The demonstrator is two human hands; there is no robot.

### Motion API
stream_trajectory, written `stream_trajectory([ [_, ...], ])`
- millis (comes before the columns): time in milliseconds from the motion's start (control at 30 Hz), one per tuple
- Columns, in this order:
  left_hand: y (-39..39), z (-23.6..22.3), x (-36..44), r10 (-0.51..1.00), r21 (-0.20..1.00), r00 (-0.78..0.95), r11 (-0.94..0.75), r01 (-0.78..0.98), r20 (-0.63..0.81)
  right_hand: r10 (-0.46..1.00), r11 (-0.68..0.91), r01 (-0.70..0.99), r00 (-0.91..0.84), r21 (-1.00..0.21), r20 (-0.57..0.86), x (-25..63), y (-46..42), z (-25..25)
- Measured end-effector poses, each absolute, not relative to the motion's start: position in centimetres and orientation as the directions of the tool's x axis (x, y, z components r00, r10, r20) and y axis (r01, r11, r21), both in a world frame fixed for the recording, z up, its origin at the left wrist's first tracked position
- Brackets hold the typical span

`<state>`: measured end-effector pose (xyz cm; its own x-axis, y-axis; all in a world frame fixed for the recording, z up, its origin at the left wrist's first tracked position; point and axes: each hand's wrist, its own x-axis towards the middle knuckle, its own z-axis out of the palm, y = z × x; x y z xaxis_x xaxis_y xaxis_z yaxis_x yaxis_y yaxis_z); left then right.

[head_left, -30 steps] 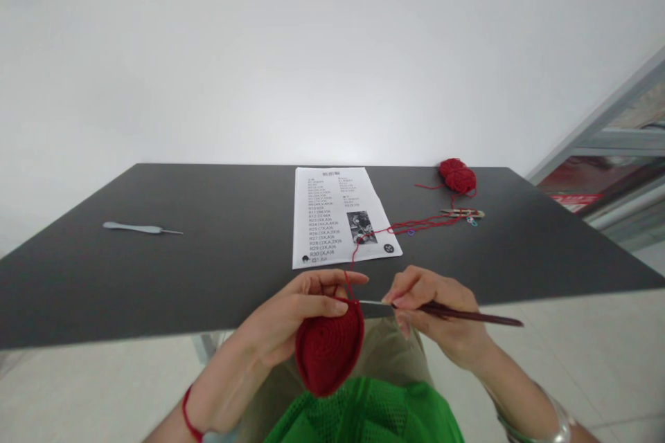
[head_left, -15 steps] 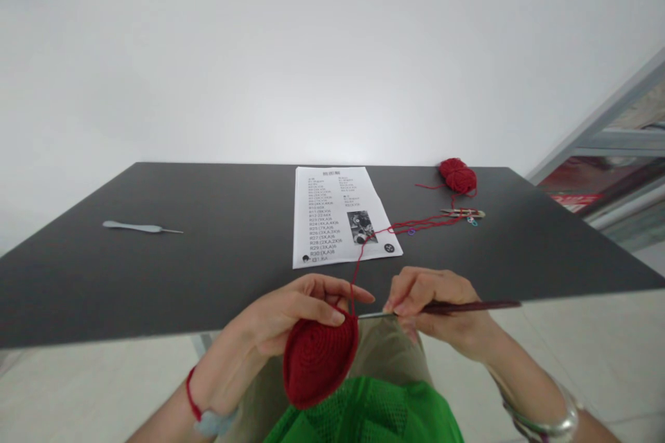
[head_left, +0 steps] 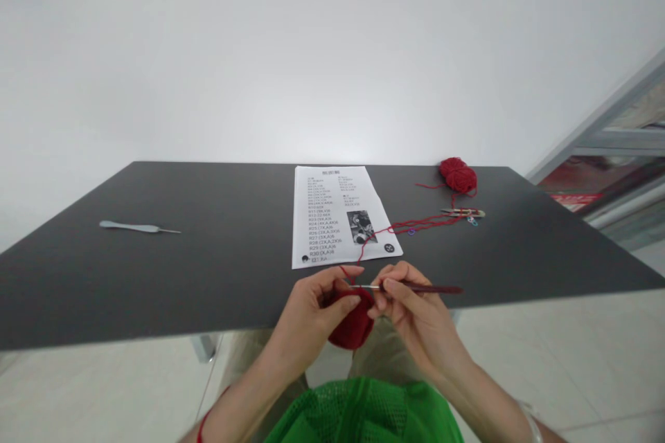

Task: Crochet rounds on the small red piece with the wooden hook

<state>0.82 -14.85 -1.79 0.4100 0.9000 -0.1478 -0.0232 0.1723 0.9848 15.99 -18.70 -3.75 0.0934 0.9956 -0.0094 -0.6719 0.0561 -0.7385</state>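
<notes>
My left hand (head_left: 316,308) pinches a dark red crocheted piece (head_left: 354,324) in front of the near table edge, fingers closed round its rim. My right hand (head_left: 413,311) grips a dark red crochet hook (head_left: 415,288), whose metal tip points left into the top of the piece. A red yarn strand (head_left: 410,225) runs from the work across the table to a red yarn ball (head_left: 458,174) at the far right.
On the dark table (head_left: 156,270) lies a printed pattern sheet (head_left: 337,214) in the middle, a pale grey hook (head_left: 138,227) at the left, and small scissors with coloured stitch markers (head_left: 465,213) near the yarn ball. Green mesh fabric (head_left: 364,412) lies on my lap.
Both hands have risen and come closer together near the table edge. The crocheted piece has turned so less of it shows, and the hook is now level with its tip in the work.
</notes>
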Motion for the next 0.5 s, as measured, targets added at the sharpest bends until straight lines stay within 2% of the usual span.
stream_trajectory([
  [100, -15.1, -2.0, 1.0, 0.885, 0.96, 0.424, 0.259, -0.104, -0.192, 0.987, 0.135, -0.642, 0.156, -0.755, 0.044, 15.6, -19.0, -3.9],
  [300, -14.7, -1.2, 0.6, 0.892, 0.942, 0.418, 0.274, -0.194, -0.174, 0.984, 0.174, -0.597, 0.081, -0.783, 0.158, 16.4, -18.6, -3.4],
  [500, -14.8, -1.0, 0.4, 0.907, 0.958, 0.395, 0.231, -0.172, -0.148, 0.935, 0.35, -0.331, 0.068, -0.876, 0.348, 17.4, -18.7, -3.6],
])
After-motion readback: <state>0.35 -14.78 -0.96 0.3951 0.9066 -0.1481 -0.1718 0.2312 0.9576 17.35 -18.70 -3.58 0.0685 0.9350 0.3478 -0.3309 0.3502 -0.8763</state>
